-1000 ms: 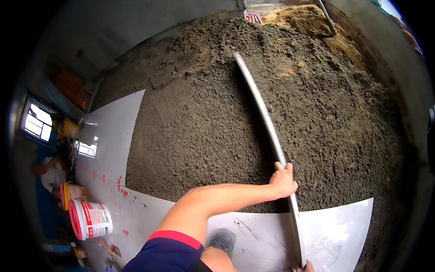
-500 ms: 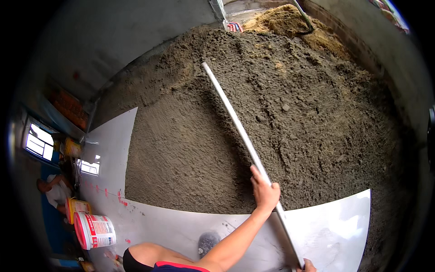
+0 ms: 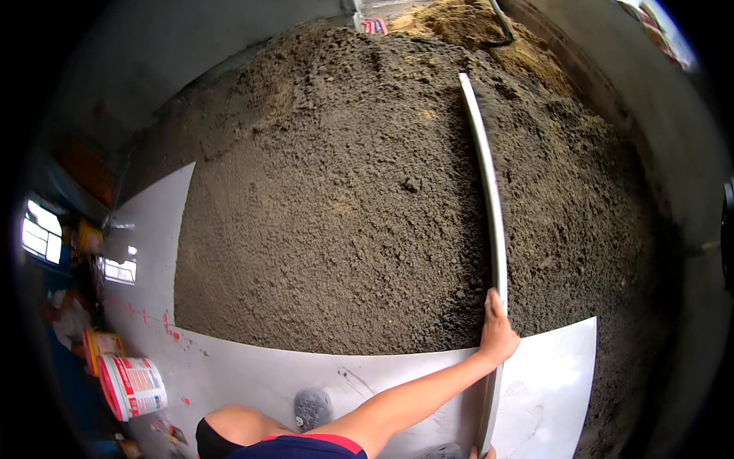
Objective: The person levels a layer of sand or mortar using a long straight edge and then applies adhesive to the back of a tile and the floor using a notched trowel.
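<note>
My left hand [image 3: 498, 329] grips a long pale metal straightedge [image 3: 481, 141] that runs from the bottom edge far across the bed of dark, damp mortar [image 3: 329, 229]. My right hand [image 3: 482, 453] shows only a little at the bottom edge, holding the bar's near end. Loose crumbs are heaped along the bar's left side, while the mortar at the far left looks smoother. Beneath my arm lie large glossy white tiles [image 3: 554, 382], with my grey clog [image 3: 312, 407] on them.
A co-worker [image 3: 70, 315] is at the far left near a red-and-white bucket [image 3: 132, 388] and yellow buckets [image 3: 103, 344]. A sand heap [image 3: 451, 23] with a dark pole-like tool [image 3: 505, 30] lies at the back, before some red and blue pipes [image 3: 373, 26]. Walls bound both sides.
The straightedge first swung left, then back right; its far end now sits well right of both earlier positions. My left hand moved with it, staying on the bar.
</note>
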Demonstrator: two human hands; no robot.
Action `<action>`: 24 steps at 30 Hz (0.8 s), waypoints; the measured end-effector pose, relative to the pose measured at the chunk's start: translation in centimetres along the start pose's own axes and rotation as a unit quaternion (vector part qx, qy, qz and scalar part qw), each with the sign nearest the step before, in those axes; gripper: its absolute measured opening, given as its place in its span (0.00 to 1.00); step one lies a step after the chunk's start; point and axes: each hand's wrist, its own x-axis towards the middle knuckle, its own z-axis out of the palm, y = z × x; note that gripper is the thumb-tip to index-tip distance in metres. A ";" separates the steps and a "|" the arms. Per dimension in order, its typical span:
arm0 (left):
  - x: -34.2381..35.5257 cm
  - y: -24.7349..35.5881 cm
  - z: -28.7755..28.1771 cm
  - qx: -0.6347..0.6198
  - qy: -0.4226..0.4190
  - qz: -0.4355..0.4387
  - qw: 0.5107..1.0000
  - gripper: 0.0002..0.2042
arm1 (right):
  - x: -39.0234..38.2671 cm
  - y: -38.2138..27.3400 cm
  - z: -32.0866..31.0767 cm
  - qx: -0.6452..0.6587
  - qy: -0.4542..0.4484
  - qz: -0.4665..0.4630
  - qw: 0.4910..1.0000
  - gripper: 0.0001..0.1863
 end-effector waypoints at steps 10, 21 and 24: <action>-4.3 -1.1 -1.8 -0.022 0.005 -0.007 1.000 0.45 | 4.2 8.9 -0.9 0.057 0.004 -0.015 0.998 0.29; 9.1 5.6 2.7 0.031 -0.061 -0.019 0.997 0.47 | 8.7 -7.5 -3.9 0.009 0.143 -0.136 0.980 0.14; 14.3 4.2 2.2 0.073 -0.070 -0.013 0.995 0.50 | 10.3 -11.9 -2.7 0.022 0.133 -0.159 0.978 0.14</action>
